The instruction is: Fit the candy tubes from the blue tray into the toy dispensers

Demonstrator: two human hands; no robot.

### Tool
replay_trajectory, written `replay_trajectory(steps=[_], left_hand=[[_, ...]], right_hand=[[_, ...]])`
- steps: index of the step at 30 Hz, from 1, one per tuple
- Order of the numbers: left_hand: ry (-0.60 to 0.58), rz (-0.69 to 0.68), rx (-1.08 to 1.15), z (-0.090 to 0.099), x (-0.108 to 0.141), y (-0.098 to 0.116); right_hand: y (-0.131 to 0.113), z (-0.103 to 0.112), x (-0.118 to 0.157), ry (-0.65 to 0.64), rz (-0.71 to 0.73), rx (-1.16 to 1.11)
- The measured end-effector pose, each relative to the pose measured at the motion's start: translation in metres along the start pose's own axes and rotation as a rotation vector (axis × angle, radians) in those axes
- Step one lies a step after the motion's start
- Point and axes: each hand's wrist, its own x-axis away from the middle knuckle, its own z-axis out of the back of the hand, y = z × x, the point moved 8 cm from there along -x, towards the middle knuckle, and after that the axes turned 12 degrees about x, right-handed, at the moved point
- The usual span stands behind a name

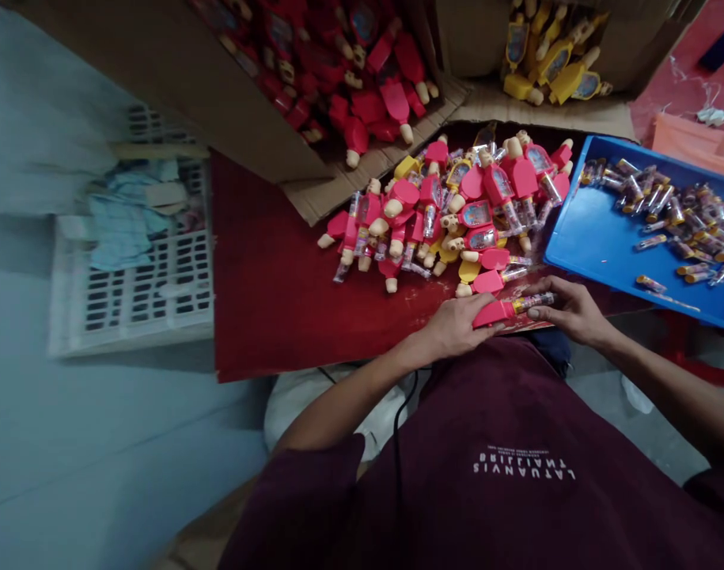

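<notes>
At the table's front edge, my left hand is closed around a pink plastic toy. A small clear tube with a printed wrapper lines up with the toy's right end, and the two seem to meet there. The fingers of my right hand pinch the far end of this tube. Just beyond my hands lies a heap of pink and yellow toys, some with similar tubes attached. Each toy has a beige knob-like end. What my left palm covers is hidden.
A blue tray at the right holds many loose wrapped tubes. Behind the heap stand a cardboard box of pink toys and another of yellow ones. A white plastic crate with cloths sits left of the red table.
</notes>
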Motion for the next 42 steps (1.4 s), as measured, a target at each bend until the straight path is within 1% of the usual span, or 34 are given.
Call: replay_trajectory(steps=[2, 5, 8, 11, 14, 17, 19, 21, 23, 25, 28, 29, 31, 33, 34, 37, 39, 40, 41, 42], left_hand=[[-0.019, -0.017, -0.146, -0.003, 0.002, 0.005], [-0.075, -0.015, -0.393, -0.007, 0.004, 0.01], [-0.123, -0.025, -0.533, -0.012, 0.006, 0.013], [-0.125, -0.051, -0.601, -0.015, 0.007, 0.015], [-0.098, -0.095, -0.673, -0.014, 0.008, 0.02], [-0.082, -0.156, -0.755, -0.011, 0.008, 0.029], [-0.065, -0.204, -0.794, -0.007, 0.008, 0.036], [-0.04, -0.242, -0.827, -0.005, 0.008, 0.041], [-0.027, -0.266, -0.856, -0.004, 0.007, 0.044], [-0.03, -0.275, -0.869, -0.005, 0.006, 0.044], [-0.074, -0.262, -0.842, -0.007, 0.004, 0.04], [-0.085, -0.252, -0.835, -0.007, 0.003, 0.039], [-0.08, -0.24, -0.847, -0.007, 0.002, 0.038], [-0.058, -0.259, -0.886, -0.008, 0.003, 0.039], [-0.053, -0.283, -0.902, -0.01, 0.004, 0.04], [-0.072, -0.335, -0.912, -0.018, 0.008, 0.04], [-0.105, -0.306, -0.867, -0.02, 0.009, 0.036], [-0.13, -0.272, -0.824, -0.02, 0.008, 0.032], [-0.159, -0.231, -0.767, -0.019, 0.007, 0.028], [-0.187, -0.186, -0.699, -0.018, 0.006, 0.024]], right_hand=[[0.003, -0.003, 0.003, -0.001, -0.036, -0.015], [0.005, -0.009, 0.005, -0.016, -0.112, -0.106], [0.006, -0.016, 0.008, -0.024, -0.194, -0.22], [0.009, -0.022, 0.009, -0.023, -0.244, -0.311], [0.015, -0.027, 0.012, -0.063, -0.285, -0.403], [0.018, -0.029, 0.013, -0.126, -0.28, -0.372], [0.017, -0.028, 0.013, -0.14, -0.262, -0.343], [0.018, -0.027, 0.011, -0.139, -0.268, -0.371], [0.021, -0.029, 0.011, -0.147, -0.308, -0.416], [0.027, -0.032, 0.011, -0.168, -0.373, -0.45], [0.034, -0.039, 0.012, -0.22, -0.468, -0.496], [0.035, -0.04, 0.012, -0.217, -0.483, -0.519], [0.036, -0.039, 0.011, -0.169, -0.491, -0.548], [0.041, -0.039, 0.011, -0.123, -0.517, -0.522], [0.044, -0.041, 0.013, -0.133, -0.547, -0.486], [0.056, -0.05, 0.02, -0.217, -0.674, -0.365], [0.059, -0.051, 0.024, -0.267, -0.701, -0.283], [0.056, -0.048, 0.024, -0.282, -0.666, -0.228], [0.051, -0.043, 0.022, -0.273, -0.582, -0.15], [0.041, -0.036, 0.018, -0.241, -0.445, -0.046]])
